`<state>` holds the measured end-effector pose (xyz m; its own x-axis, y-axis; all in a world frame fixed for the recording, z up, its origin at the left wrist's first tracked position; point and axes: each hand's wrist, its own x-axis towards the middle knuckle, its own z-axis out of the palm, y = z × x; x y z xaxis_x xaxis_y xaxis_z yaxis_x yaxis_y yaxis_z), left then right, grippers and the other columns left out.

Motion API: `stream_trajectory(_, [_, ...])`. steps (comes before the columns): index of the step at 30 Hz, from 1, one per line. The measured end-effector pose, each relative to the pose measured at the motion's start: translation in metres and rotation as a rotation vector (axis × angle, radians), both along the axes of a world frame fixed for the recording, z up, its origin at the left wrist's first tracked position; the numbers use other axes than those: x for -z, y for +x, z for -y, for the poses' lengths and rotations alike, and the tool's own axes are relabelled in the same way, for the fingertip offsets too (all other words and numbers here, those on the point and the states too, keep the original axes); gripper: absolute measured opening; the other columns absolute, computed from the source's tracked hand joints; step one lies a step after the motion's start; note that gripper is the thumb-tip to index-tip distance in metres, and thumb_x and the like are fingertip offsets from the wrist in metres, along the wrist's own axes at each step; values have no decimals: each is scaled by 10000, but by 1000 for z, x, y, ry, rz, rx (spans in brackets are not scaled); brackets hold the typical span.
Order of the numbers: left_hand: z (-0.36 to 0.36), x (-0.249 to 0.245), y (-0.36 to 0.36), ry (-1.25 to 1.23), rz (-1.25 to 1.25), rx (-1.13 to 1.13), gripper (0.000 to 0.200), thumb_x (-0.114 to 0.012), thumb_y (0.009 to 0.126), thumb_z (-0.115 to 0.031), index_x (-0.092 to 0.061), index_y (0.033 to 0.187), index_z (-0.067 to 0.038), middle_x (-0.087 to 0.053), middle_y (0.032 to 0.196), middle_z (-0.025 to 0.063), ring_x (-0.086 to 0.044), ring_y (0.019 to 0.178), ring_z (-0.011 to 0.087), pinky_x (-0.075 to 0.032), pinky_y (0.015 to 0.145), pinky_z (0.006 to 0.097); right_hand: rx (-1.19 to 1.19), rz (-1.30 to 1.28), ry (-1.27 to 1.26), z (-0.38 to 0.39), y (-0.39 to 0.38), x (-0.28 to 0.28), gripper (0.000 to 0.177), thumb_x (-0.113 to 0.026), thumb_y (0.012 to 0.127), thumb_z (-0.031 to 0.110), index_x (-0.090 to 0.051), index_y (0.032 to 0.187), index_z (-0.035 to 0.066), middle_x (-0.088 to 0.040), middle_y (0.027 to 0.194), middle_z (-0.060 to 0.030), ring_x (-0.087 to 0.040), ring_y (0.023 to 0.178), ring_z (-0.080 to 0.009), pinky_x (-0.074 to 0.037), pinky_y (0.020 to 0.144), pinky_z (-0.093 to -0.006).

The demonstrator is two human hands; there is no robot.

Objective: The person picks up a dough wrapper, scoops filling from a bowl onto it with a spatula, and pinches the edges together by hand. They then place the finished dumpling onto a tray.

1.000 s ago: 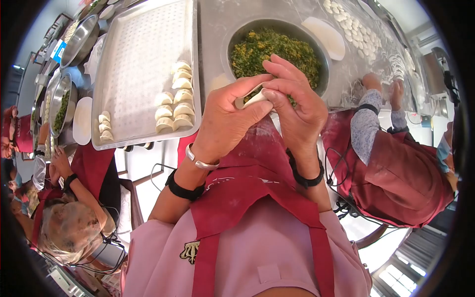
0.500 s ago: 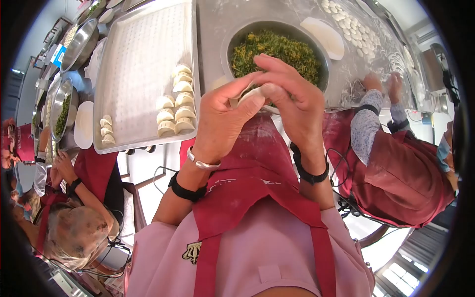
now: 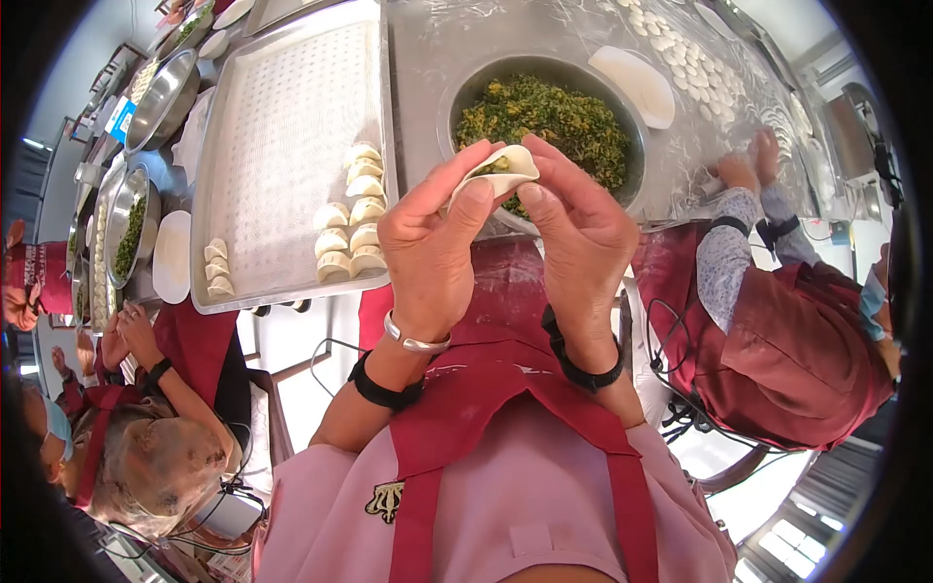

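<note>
A pale dumpling wrapper (image 3: pixel 509 178), folded partly up around some green filling, is pinched between both my hands. My left hand (image 3: pixel 428 219) grips its left end with thumb and fingers. At the other end, my right hand (image 3: pixel 581 209) holds the edge the same way. The top of the wrapper gapes, and the filling shows inside. Just beyond my hands stands a steel bowl (image 3: pixel 637 170) of chopped green and yellow filling (image 3: pixel 544 112). On the metal tray (image 3: pixel 262 165) to the left lie several finished dumplings (image 3: pixel 350 219) in rows.
White oval scraper (image 3: pixel 634 85) beside the bowl; many small dough pieces (image 3: pixel 685 58) on the floured table (image 3: pixel 428 58). A co-worker's hands (image 3: pixel 748 165) work at the right. Another person (image 3: pixel 165 428) sits left, near a second bowl of filling (image 3: pixel 126 228).
My hands have drawn apart and turned, bringing the wrapper's open top and filling into view. Before, my fingers covered most of it. The view has shifted slightly.
</note>
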<state>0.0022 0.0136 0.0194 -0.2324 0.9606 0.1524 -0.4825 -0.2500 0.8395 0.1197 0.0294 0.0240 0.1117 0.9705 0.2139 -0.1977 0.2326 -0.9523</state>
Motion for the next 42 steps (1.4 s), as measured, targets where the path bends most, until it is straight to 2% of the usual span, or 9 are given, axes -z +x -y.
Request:
stream_trajectory(5, [2, -1, 5, -42, 12, -25, 317, -630, 976, -63, -628, 1271, 51, -677, 1201, 140, -660, 1051, 172, -561, 905, 285, 51, 28, 80, 1, -7, 1, 213, -722, 852, -45, -706, 1064, -54, -680, 1229, -187, -649, 1139, -233, -514, 974, -325])
stream_trajectory(8, [4, 4, 2, -22, -64, 31, 372, -594, 1007, -109, -563, 1336, 62, -635, 1282, 157, -641, 1129, 199, -538, 992, 359, 88, 68, 137, -2, -8, 6, 165, -717, 846, -51, -711, 1010, -40, -699, 1185, -183, -659, 1134, -261, -516, 973, -336])
stream_trajectory(11, [4, 1, 6, -23, 6, 6, 300, -625, 972, -41, -636, 1256, 57, -679, 1185, 129, -658, 1029, 158, -553, 906, 282, 91, 143, 253, -7, -5, 8, 138, -717, 840, -47, -711, 976, -27, -714, 1144, -177, -662, 1136, -289, -514, 978, -352])
stream_trajectory(15, [6, 3, 7, -32, -9, 21, 294, -616, 973, -26, -635, 1253, 60, -674, 1192, 124, -654, 1039, 157, -543, 915, 276, 63, 226, 372, -12, 2, 10, 172, -725, 828, -36, -717, 998, -13, -720, 1129, -178, -647, 1169, -310, -513, 987, -380])
stream_trajectory(18, [7, 4, 4, -41, -18, 39, 293, -609, 971, -11, -634, 1255, 62, -671, 1198, 121, -648, 1051, 155, -534, 924, 274, 11, 316, 353, -11, 13, 12, 220, -729, 824, -35, -718, 1043, -14, -705, 1175, -183, -612, 1225, -309, -501, 1004, -383])
stream_trajectory(24, [12, 6, 0, -86, -64, 72, 299, -607, 965, 11, -631, 1258, 66, -670, 1209, 117, -638, 1060, 142, -518, 928, 265, -163, 65, 202, -9, 10, 8, 247, -733, 828, -32, -714, 1074, -34, -666, 1256, -195, -566, 1284, -302, -474, 1037, -366])
stream_trajectory(33, [13, 7, 2, -82, -106, 56, 298, -621, 954, 9, -640, 1246, 67, -674, 1201, 108, -624, 1050, 121, -524, 901, 249, -77, 228, 381, -11, 9, 13, 146, -739, 807, -35, -720, 949, -11, -721, 1121, -186, -607, 1228, -316, -504, 994, -382])
stream_trajectory(39, [12, 6, -5, -94, -162, 132, 321, -607, 972, -34, -618, 1276, 69, -674, 1201, 104, -624, 1051, 125, -527, 896, 256, -108, 297, 384, -13, 20, 16, 235, -738, 815, -11, -722, 1049, -5, -710, 1159, -189, -589, 1255, -330, -502, 994, -384])
stream_trajectory(42, [13, 4, -8, -67, -182, 191, 350, -585, 984, -49, -589, 1313, 69, -676, 1198, 102, -621, 1057, 117, -521, 895, 256, -193, 302, 311, -10, 23, 9, 270, -719, 887, 75, -689, 1123, -53, -640, 1292, -211, -514, 1329, -353, -468, 1048, -410])
